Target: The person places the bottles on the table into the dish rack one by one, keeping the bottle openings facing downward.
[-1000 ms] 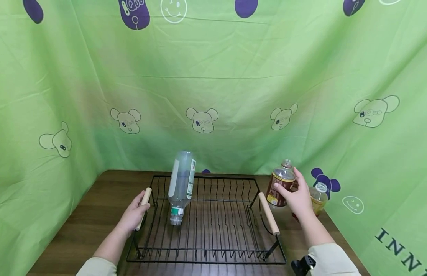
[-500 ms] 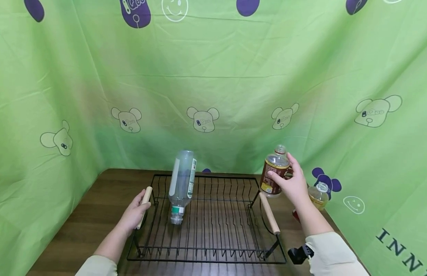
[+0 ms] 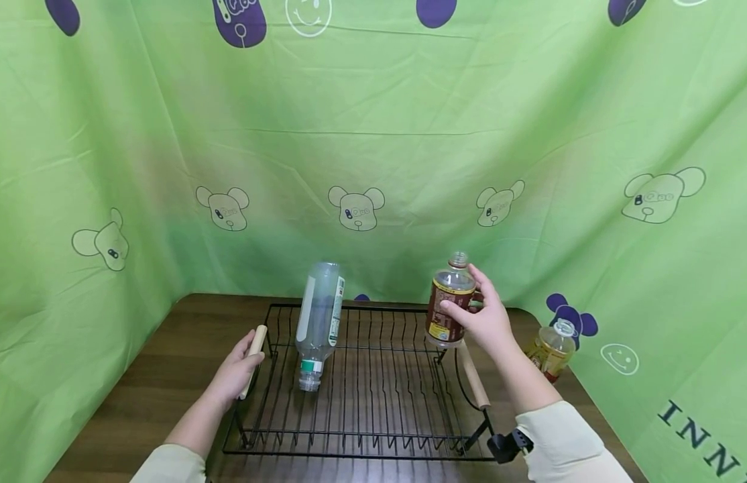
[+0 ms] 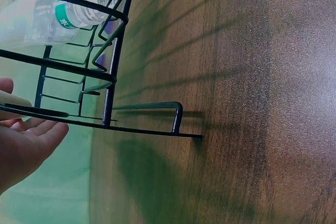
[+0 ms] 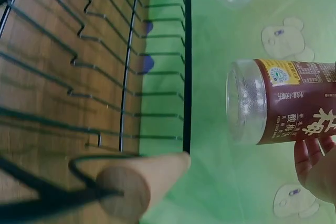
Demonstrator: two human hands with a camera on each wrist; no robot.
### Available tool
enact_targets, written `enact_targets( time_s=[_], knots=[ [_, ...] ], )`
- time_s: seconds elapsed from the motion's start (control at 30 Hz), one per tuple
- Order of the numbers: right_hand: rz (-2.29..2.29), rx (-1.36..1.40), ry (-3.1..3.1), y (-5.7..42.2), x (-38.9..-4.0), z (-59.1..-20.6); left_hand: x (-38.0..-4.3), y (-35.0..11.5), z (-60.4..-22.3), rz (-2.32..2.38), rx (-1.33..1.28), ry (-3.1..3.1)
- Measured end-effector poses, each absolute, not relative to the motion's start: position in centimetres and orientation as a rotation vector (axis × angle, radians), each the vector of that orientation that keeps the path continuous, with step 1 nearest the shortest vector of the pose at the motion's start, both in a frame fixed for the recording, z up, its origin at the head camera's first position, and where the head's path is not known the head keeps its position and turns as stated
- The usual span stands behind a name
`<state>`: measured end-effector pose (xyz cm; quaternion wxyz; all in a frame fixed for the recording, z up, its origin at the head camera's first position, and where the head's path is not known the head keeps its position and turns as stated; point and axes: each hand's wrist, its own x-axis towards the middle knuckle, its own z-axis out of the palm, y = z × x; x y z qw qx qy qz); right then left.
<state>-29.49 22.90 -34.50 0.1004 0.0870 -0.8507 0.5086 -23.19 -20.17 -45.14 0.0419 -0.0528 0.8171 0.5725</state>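
Note:
My right hand grips an uncapped clear plastic bottle with a brown label. The bottle is held upright above the rack's right rear corner; its clear base faces the rack in the right wrist view. My left hand holds the left wooden handle of a black wire dish rack, the handle lying between thumb and fingers. Toward the rack's left side, another clear bottle with a pale label stands neck down, slightly tilted, among the wires. Its neck shows in the left wrist view.
A clear bottle with a yellow label stands at the table's right edge, beyond my right forearm. The rack's right wooden handle sits below the held bottle. A green printed cloth surrounds the brown wooden table.
My right hand has lifted the brown-labelled bottle off the table and carried it left, to over the rack's right rear corner. The left hand has stayed on the handle.

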Motion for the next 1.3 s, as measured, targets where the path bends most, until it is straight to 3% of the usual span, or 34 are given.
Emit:
enact_targets(
  time_s=[0.7,1.3],
  knots=[
    [1.576,0.342,-2.573,18.5,-28.5,-35.6,-23.1,-19.6,-43.6,1.739,-0.112,2.570],
    [1.648,0.508,-2.595,15.0,-26.6,-36.8,-23.3,-12.9,-39.2,1.849,0.243,2.568]
  ],
)
